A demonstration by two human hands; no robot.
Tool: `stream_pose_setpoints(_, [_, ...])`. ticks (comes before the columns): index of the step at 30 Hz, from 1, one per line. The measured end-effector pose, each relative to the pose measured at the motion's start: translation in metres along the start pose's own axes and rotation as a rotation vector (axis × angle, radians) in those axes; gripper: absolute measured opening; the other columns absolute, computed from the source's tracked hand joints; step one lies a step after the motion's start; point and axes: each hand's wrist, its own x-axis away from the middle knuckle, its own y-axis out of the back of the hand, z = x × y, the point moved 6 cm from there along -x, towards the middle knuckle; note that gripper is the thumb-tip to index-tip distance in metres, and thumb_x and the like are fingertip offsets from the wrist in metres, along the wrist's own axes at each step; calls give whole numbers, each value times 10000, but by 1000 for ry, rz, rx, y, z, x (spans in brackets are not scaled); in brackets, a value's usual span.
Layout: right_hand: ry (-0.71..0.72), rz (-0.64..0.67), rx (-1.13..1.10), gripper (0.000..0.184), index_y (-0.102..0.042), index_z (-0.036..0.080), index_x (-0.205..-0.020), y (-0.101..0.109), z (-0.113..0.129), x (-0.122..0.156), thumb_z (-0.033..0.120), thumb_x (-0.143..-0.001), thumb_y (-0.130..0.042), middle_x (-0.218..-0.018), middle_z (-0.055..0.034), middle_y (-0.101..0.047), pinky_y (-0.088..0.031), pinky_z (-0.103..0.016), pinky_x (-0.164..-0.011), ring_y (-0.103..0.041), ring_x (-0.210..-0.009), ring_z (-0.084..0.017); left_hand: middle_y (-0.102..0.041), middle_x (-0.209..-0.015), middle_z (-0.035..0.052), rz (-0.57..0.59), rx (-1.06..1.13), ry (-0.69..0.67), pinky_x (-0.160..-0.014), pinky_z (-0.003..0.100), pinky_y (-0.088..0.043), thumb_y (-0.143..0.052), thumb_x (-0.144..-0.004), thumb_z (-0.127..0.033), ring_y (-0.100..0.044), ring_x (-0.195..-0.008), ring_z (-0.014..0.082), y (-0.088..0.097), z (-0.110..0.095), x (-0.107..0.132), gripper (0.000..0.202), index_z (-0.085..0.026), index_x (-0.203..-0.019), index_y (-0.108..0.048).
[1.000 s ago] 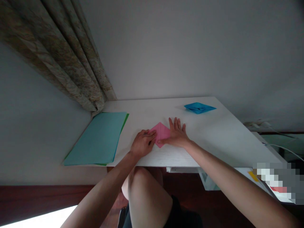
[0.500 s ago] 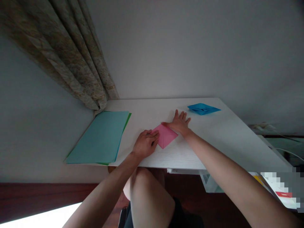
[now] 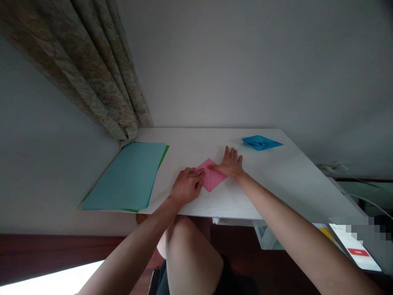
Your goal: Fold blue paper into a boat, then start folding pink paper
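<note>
A folded pink sheet of paper (image 3: pixel 211 182), diamond-shaped with a crease down its middle, lies flat on the white table (image 3: pixel 190 143). My left hand (image 3: pixel 188 185) rests on its left corner, fingers laid out flat and pointing right. From the other side, my right hand (image 3: pixel 230 164) presses its thumb on the paper's upper right part; the other fingers are spread over the table. Beyond that hand lies a blue folded-paper boat shape (image 3: pixel 260 143), pointed at both ends and touched by neither hand.
A stack of large pale blue and green sheets (image 3: pixel 125 176) covers the table's left end. Behind it hangs a patterned curtain (image 3: pixel 101 78) against the wall. Below the right forearm are a clear plastic bin (image 3: pixel 266 237) and a lit screen (image 3: pixel 353 241).
My right thumb has slid down from the paper's upper edge onto its surface, and the right hand has lowered slightly. My left hand stays on the left corner.
</note>
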Motion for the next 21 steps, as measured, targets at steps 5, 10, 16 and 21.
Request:
stream_pose_setpoints(5, [35, 3, 16, 1337, 45, 45, -1570, -2, 0, 15, 838, -668, -542, -1634, -262, 31, 9, -566, -1182, 53, -1515, -369, -670, -1305, 35, 18, 6, 22, -973, 482, -500, -515, -953, -250, -591, -1170, 284, 1, 0, 0, 352, -237, -1268, -670])
stream_pose_setpoints(10, [117, 7, 24, 1363, 65, 49, -1569, -7, -3, 36, 850, -654, -549, -1631, -266, 58, 14, -552, -1188, 71, -1516, -351, -615, -1382, 27, 112, -6, 40, -1020, 483, -461, -563, -911, -272, -551, -1230, 288, 3, -2, 0, 421, -228, -1325, -627])
stream_pose_setpoints(16, [173, 35, 7, 1499, 79, 62, -1570, -10, -4, 57, 863, -534, -650, -1622, -272, 110, 5, -540, -1194, 108, -1506, -359, -593, -1406, 8, 161, -6, 77, -1021, 472, -449, -585, -901, -312, -529, -1248, 297, 5, -1, -1, 445, -218, -1335, -620])
stream_pose_setpoints(21, [181, 75, -3, 1515, 91, 82, -1572, -10, 1, 64, 842, -515, -685, -1619, -271, 135, 26, -544, -1190, 141, -1498, -361, -592, -1407, -3, 175, -13, 98, -1014, 457, -447, -572, -913, -317, -524, -1249, 290, 3, -1, -2, 427, -231, -1327, -627])
